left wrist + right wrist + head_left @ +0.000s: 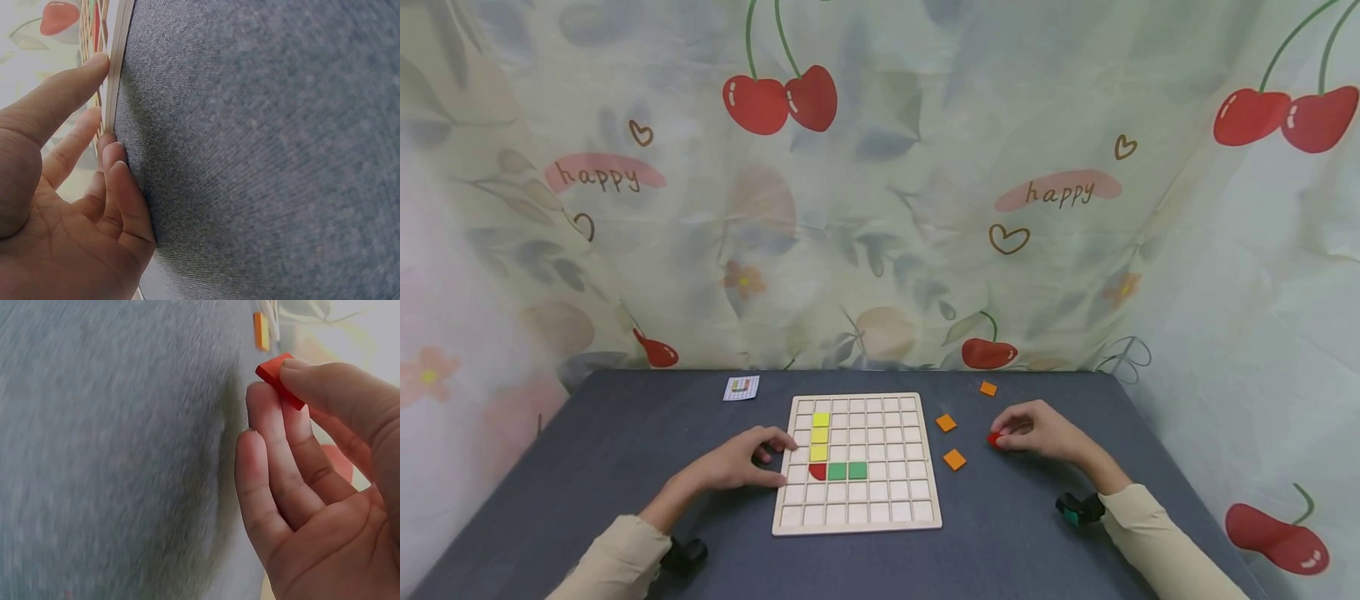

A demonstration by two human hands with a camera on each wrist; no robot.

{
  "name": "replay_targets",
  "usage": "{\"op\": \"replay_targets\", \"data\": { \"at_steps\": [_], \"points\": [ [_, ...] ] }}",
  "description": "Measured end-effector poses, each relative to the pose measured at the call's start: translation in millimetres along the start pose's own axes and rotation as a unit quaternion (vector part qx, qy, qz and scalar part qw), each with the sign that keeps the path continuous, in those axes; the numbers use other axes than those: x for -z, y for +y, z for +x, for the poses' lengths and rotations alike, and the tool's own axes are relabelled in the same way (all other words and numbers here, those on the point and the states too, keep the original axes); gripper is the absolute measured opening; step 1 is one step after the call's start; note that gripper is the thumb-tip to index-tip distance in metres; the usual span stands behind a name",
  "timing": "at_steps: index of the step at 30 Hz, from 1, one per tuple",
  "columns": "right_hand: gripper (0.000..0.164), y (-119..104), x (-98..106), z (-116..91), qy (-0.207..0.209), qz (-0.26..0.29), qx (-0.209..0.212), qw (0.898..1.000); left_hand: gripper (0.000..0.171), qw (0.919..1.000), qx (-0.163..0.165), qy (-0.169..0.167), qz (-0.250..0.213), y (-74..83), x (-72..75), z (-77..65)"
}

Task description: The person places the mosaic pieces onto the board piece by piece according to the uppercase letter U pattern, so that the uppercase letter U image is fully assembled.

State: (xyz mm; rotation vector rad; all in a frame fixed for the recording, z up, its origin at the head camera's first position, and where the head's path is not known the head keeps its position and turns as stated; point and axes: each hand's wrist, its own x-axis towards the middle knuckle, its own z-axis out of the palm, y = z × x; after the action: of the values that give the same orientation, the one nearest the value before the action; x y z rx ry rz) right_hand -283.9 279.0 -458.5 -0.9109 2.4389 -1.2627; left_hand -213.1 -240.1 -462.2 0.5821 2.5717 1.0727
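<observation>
Your right hand [1037, 429] pinches a red tile [272, 370] near the orange tiles [954, 459], while your left hand [737, 460], grasping nothing, touches the board's [857, 529] left edge.

Booth w/ printed curtains [925, 192], dk. tbl. [1000, 542]

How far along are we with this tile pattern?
Placed: three yellow tiles, a red quarter-round tile and two green tiles on the grid board. In hand: a second red tile, pinched by the right hand. Remaining, probably: placing that and three orange tiles off the board; the pattern card is too small to confirm.
</observation>
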Motion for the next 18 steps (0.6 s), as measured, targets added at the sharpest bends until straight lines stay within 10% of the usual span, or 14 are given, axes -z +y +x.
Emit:
{"op": "replay_targets", "data": {
  "at_steps": [18],
  "points": [
    [0.013,-17,-23,16,0.008,0.0,0.019,1.0,0.045,1.0,-0.004,0.001,-0.001,-0.7,-0.4,-0.2]
  ]
}}
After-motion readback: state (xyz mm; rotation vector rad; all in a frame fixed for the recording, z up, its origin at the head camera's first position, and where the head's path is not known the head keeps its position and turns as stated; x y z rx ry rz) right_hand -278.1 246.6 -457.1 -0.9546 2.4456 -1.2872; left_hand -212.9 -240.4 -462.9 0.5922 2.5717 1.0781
